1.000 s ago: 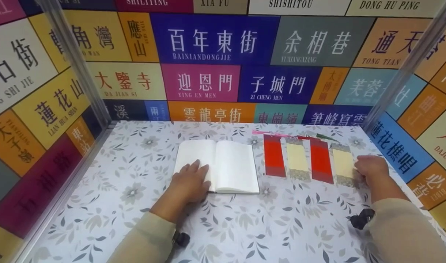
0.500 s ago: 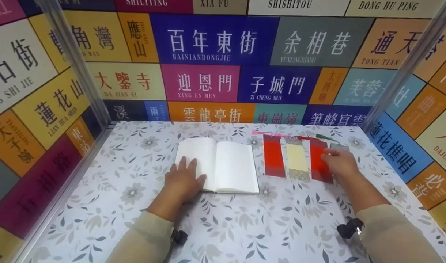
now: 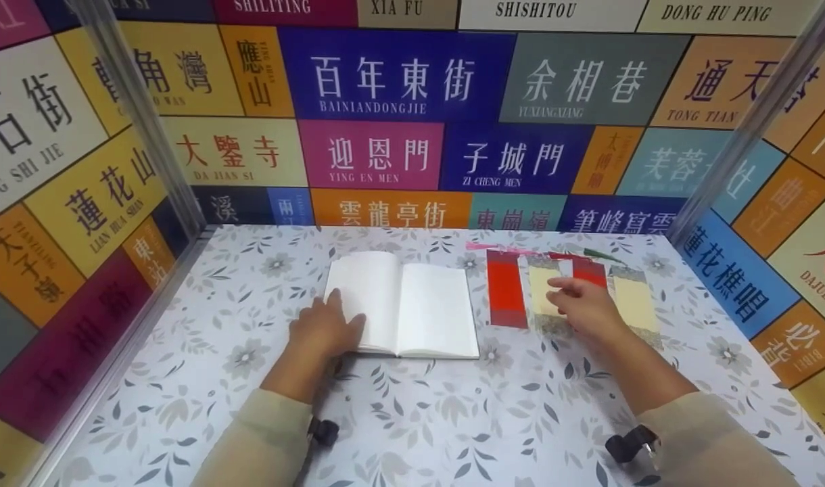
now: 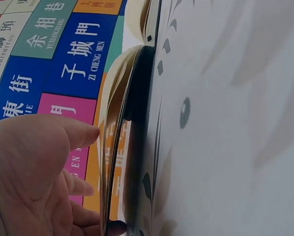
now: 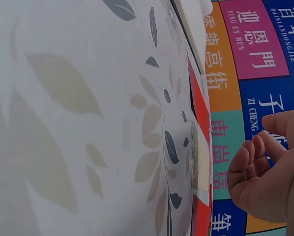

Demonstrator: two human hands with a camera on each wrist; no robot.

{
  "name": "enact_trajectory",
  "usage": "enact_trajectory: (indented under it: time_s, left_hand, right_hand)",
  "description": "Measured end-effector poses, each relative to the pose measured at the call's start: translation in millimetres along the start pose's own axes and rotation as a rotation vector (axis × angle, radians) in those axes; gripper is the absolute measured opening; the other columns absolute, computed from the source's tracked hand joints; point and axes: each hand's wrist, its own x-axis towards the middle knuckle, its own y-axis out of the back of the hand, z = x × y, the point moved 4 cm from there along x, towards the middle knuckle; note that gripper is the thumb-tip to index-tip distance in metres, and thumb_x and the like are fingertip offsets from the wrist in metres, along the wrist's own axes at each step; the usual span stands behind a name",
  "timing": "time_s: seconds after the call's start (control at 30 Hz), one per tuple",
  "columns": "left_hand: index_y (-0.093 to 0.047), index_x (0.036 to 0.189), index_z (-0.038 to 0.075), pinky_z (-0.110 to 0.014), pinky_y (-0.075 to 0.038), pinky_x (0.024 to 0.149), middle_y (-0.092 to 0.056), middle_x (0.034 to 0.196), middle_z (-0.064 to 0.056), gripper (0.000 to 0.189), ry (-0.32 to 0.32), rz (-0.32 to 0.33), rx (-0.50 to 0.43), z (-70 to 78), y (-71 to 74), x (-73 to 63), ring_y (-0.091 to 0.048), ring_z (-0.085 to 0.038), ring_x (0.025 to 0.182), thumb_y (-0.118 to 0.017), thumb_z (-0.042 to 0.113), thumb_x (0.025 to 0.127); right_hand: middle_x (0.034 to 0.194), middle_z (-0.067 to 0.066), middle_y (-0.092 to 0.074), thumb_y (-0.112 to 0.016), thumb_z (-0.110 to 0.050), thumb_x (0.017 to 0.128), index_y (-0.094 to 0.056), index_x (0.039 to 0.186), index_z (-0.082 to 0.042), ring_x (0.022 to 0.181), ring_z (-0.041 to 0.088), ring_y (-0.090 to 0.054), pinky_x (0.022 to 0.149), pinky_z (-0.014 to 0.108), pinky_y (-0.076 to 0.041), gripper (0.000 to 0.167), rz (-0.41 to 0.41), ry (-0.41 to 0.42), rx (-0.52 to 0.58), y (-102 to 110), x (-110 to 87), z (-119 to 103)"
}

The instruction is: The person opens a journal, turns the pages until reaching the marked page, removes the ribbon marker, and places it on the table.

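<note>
An open notebook with blank white pages lies on the table. My left hand rests at its left edge, fingers spread and thumb on the page; in the left wrist view thumb and fingertips are at the page edges. To the right, tasselled bookmarks lie in a row: a red one, a cream one, another red one and another cream one. My right hand hovers over the middle two, fingers loosely bent and holding nothing. It partly hides them.
The table has a leaf-and-flower patterned cover. Panels with street-name signs stand at the back and both sides. A pink tassel and a green tassel lie above the bookmarks.
My right hand has swept left, from beside the rightmost bookmark to over the middle ones. My left hand has slid left from the page to the notebook's edge. The bookmarks have stayed in place.
</note>
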Motion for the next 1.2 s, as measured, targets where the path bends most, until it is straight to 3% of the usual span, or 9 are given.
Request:
enact_trajectory:
  time_s: [0.2,0.37,0.57,0.83,1.1,1.2]
  left_hand:
    - [-0.019,0.172,0.010,-0.073,-0.025,0.129,-0.033,0.172,-0.027,0.088,-0.027,0.018,-0.012,-2.9,2.8,4.0,-0.031,-0.053,0.158,-0.057,0.052,0.105]
    - [-0.020,0.172,0.012,-0.071,-0.026,0.130,-0.028,0.175,-0.023,0.088,-0.068,0.061,-0.004,-1.1,9.0,3.3,-0.029,-0.049,0.159,-0.064,0.045,0.103]
    - [-0.023,0.172,0.011,-0.068,-0.028,0.130,-0.019,0.179,-0.019,0.087,-0.134,0.122,0.001,10.9,19.9,-7.6,-0.028,-0.046,0.159,-0.069,0.036,0.102]
    - [-0.026,0.170,0.008,-0.057,-0.027,0.135,-0.017,0.181,-0.016,0.080,-0.202,0.145,-0.006,23.4,29.2,-18.4,-0.027,-0.041,0.161,-0.067,0.023,0.104]
    - [-0.044,0.164,0.021,-0.059,-0.027,0.134,-0.027,0.179,-0.008,0.069,-0.287,0.195,-0.174,37.0,34.5,-26.5,-0.027,-0.038,0.164,-0.065,0.011,0.100]
    - [-0.049,0.161,0.023,-0.060,-0.031,0.133,-0.032,0.177,-0.006,0.067,-0.350,0.235,-0.213,42.4,34.6,-30.5,-0.032,-0.039,0.163,-0.067,0.009,0.098]
  right_hand:
    - [0.153,0.013,-0.053,-0.064,-0.042,0.106,-0.052,0.159,-0.023,0.133,0.035,-0.053,0.112,0.042,-0.056,0.057,-0.024,0.032,0.034,-9,-8.5,-3]
    - [0.156,0.012,-0.052,-0.063,-0.046,0.106,-0.053,0.159,-0.026,0.136,0.034,-0.054,0.115,0.045,-0.055,0.057,-0.054,0.027,0.007,-18,-14.4,-5]
    - [0.163,0.009,-0.050,-0.064,-0.049,0.105,-0.053,0.158,-0.029,0.138,0.033,-0.056,0.116,0.045,-0.055,0.058,-0.076,0.034,-0.013,-26,-18.1,-9]
    - [0.162,0.008,-0.050,-0.065,-0.047,0.104,-0.055,0.157,-0.031,0.140,0.032,-0.054,0.117,0.046,-0.055,0.056,-0.082,0.044,0.013,-34,-22.2,-14]
    - [0.154,0.004,-0.055,-0.070,-0.049,0.102,-0.057,0.154,-0.031,0.137,0.030,-0.055,0.113,0.044,-0.058,0.056,-0.040,0.187,-0.033,-50,-35.9,-31]
    - [0.151,0.003,-0.059,-0.071,-0.046,0.101,-0.057,0.154,-0.031,0.137,0.028,-0.057,0.112,0.043,-0.059,0.057,-0.038,0.257,-0.034,-58,-39.2,-39]
